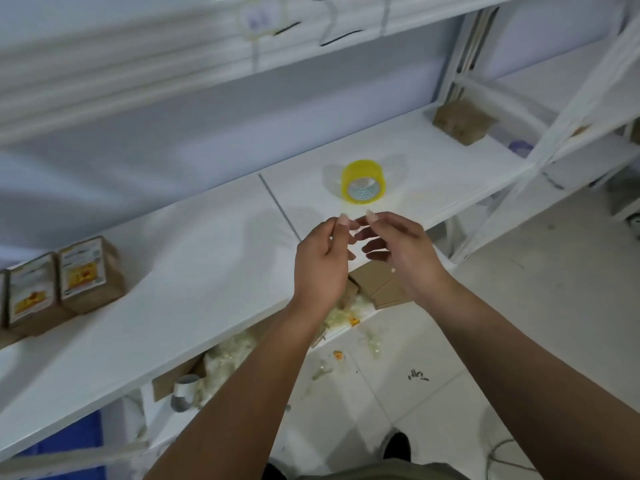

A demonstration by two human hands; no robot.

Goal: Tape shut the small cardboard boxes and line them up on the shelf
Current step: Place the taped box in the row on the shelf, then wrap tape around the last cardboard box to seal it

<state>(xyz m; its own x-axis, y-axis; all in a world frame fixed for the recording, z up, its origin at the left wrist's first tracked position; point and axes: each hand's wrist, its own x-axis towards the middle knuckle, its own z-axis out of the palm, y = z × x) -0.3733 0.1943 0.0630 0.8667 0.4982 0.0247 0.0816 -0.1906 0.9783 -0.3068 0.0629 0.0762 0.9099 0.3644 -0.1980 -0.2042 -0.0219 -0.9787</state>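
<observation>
The left fingertips and right fingertips nearly meet in the air, thumb against forefinger on each side. I cannot tell whether they pinch something thin and clear between them or nothing at all. The left hand has its other fingers curled in, while the right hand lets its lower fingers hang loosely spread. Both hands hover over the near edge of the white shelf, apart from its surface. Just beyond them a yellow tape roll stands on the shelf. Two labelled boxes stand side by side, touching, at the far left of the shelf. A plain brown box sits at the far right, near the upright post, and is well apart from the roll. Below the shelf edge, under the hands, lies flat cardboard. To its left are crumpled clear scraps and a grey roll. More small scraps are scattered on the tiled floor, and a blue crate shows at the near left.
</observation>
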